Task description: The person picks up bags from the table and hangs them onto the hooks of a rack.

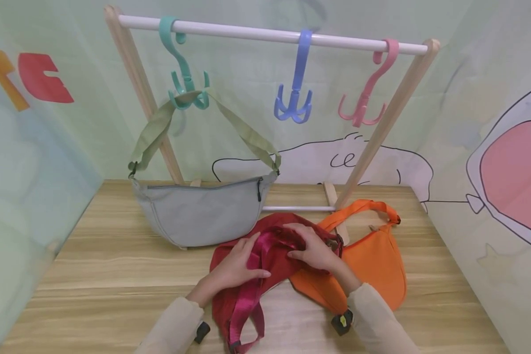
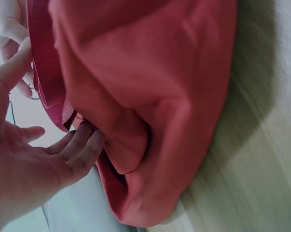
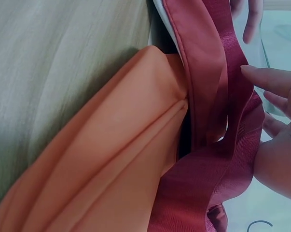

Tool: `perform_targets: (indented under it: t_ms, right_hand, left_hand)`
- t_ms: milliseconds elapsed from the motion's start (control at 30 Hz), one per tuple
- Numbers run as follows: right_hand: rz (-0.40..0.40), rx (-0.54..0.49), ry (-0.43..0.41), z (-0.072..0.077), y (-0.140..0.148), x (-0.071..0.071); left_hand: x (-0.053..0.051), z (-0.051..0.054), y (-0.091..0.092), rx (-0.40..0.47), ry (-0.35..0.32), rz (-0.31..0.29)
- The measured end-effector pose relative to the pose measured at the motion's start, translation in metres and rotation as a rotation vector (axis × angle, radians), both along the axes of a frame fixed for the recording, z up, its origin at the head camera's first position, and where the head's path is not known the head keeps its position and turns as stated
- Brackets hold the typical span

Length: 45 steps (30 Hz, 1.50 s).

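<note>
A dark red bag (image 1: pixel 221 309) with a magenta strap (image 1: pixel 244 301) lies crumpled on the table. My left hand (image 1: pixel 234 266) rests against its left side; in the left wrist view the fingertips touch a fold of red cloth (image 2: pixel 184 87), thumb apart. On the other side, the right hand (image 1: pixel 314 250) touches the bag and strap with its fingers spread and loosely bent, as the right wrist view also shows beside the strap (image 3: pixel 242 116). Partly under the red bag lies an orange bag (image 1: pixel 376 263). A grey bag (image 1: pixel 208 214) hangs by its green strap (image 1: pixel 248 135).
Behind the bags stands a wooden rack (image 1: pixel 132 64) with a white bar (image 1: pixel 239 32). A green hook (image 1: pixel 182 59) on it carries the grey bag's strap. Blue (image 1: pixel 297 73) and pink (image 1: pixel 371 81) hooks hang farther right. Printed cloth walls surround the wooden table (image 1: pixel 115 275).
</note>
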State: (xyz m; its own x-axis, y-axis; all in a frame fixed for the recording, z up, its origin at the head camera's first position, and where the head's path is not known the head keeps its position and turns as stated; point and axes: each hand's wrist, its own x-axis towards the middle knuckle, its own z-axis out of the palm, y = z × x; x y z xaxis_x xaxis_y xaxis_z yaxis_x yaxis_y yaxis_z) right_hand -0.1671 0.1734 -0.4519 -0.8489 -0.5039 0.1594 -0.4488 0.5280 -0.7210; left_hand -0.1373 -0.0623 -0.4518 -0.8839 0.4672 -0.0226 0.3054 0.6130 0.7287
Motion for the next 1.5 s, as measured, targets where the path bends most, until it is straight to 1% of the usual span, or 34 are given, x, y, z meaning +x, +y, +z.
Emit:
perform_targets:
  t_ms: [200, 467, 700, 867, 933, 1100, 1167, 1333, 1500]
  right_hand:
    - [-0.013, 0.005, -0.003, -0.0027, 0.0000, 0.0013]
    - [-0.022, 0.007, -0.007, -0.0043, 0.0001, 0.0032]
    - [-0.024, 0.004, -0.019, -0.0041, 0.0000, 0.0046]
    - [-0.047, 0.013, -0.030, -0.0040, 0.0010, 0.0061]
    - [-0.056, 0.019, -0.034, -0.0039, 0.0016, 0.0066]
    - [-0.068, 0.020, -0.032, -0.0042, 0.0030, 0.0071]
    - [-0.071, 0.019, -0.027, -0.0046, 0.0035, 0.0071]
    - [-0.079, 0.008, -0.026, -0.0052, 0.0044, 0.0075]
    - [-0.091, -0.006, -0.024, -0.0056, 0.0052, 0.0079]
  left_hand:
    - [-0.0003, -0.0017, -0.0012, 0.015, -0.025, -0.002]
    - [0.0012, -0.0001, -0.0019, 0.039, -0.038, -0.003]
    - [0.0013, -0.0014, -0.0012, 0.035, -0.046, 0.010]
    - [0.0001, -0.0033, -0.0007, 0.031, -0.040, 0.014]
    - [0.0001, -0.0028, -0.0003, 0.025, -0.037, 0.010]
    - [0.0013, -0.0006, 0.0019, 0.010, -0.059, 0.000]
    - [0.0018, -0.0004, 0.0027, 0.012, -0.060, -0.010]
    - [0.0020, -0.0018, 0.0038, 0.030, -0.034, -0.031]
    - [0.0014, -0.0032, 0.0033, 0.041, -0.039, -0.020]
